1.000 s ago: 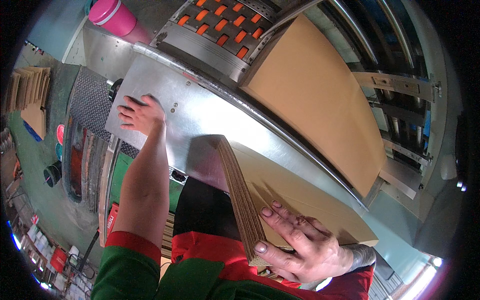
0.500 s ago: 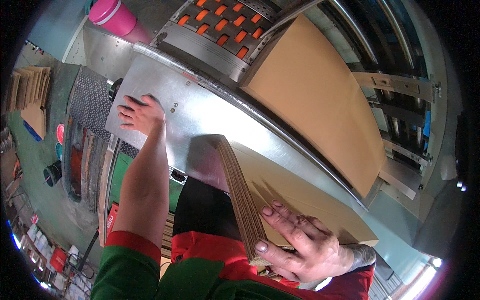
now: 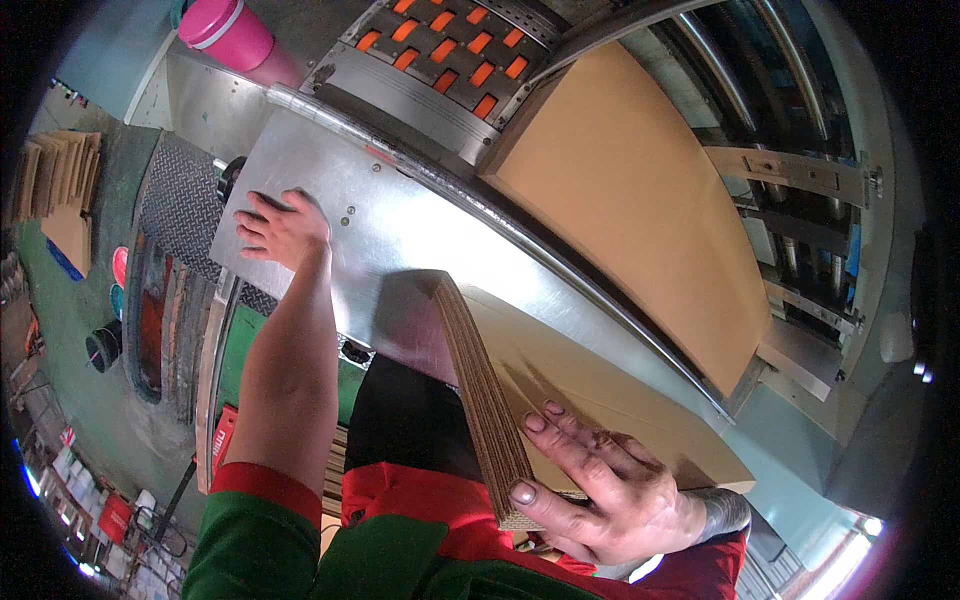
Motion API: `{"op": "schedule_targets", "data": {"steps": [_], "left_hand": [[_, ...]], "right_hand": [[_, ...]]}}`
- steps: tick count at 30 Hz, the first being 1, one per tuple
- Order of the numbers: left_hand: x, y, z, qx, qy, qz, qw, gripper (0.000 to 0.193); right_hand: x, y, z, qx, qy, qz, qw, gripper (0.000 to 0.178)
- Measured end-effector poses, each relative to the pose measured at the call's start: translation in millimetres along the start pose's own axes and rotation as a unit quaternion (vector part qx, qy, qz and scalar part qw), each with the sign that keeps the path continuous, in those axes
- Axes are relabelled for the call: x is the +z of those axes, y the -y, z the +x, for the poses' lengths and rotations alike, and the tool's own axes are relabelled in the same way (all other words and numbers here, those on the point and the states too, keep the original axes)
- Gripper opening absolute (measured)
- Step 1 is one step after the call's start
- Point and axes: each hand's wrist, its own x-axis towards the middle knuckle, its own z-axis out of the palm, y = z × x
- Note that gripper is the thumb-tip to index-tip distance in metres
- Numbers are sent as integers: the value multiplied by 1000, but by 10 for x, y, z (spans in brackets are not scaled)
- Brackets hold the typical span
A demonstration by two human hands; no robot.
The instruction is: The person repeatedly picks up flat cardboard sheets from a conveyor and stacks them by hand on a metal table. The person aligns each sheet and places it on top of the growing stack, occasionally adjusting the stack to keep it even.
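Observation:
My left hand point(image 3: 284, 230) lies palm down, fingers spread, on the left part of a shiny metal table point(image 3: 400, 220). It holds nothing. At the lower right, my right hand point(image 3: 605, 485) rests on a stack of brown corrugated cardboard sheets point(image 3: 620, 385). Its fingers are stretched out over the top sheet, and the thumb lies at the stack's near corner. The stack sits on the table's near side against my body, its layered edge facing left. The underside of the right hand is hidden.
Beyond the table's bar, a larger cardboard stack point(image 3: 620, 200) stands in a machine with metal rollers point(image 3: 790, 60). A curved metal bar point(image 3: 630, 22) crosses its far corner. Orange wheels point(image 3: 444, 50) and a pink cup point(image 3: 235, 38) are at the top. More cardboard point(image 3: 65, 180) stands at far left.
At the machine, the curved metal bar has shifted to the right and lower over the far corner of the larger cardboard stack. Both my hands and the sheets under the right one stay put.

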Motion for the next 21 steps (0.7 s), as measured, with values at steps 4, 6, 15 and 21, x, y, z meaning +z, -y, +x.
{"op": "schedule_targets", "data": {"steps": [4,6,15,21], "left_hand": [[14,11,3,4,-4,7,1000,78],[24,16,3,6,-9,3,1000,78],[44,22,5,6,-12,5,1000,79],[39,20,1,2,-5,4,1000,79]], "right_hand": [[3,12,-3,4,0,1,1000,61],[1,13,-2,1,1,-4,1000,61],[-7,6,-8,-9,10,-23,1000,60],[9,-3,-10,-13,4,-23,1000,61]]}}
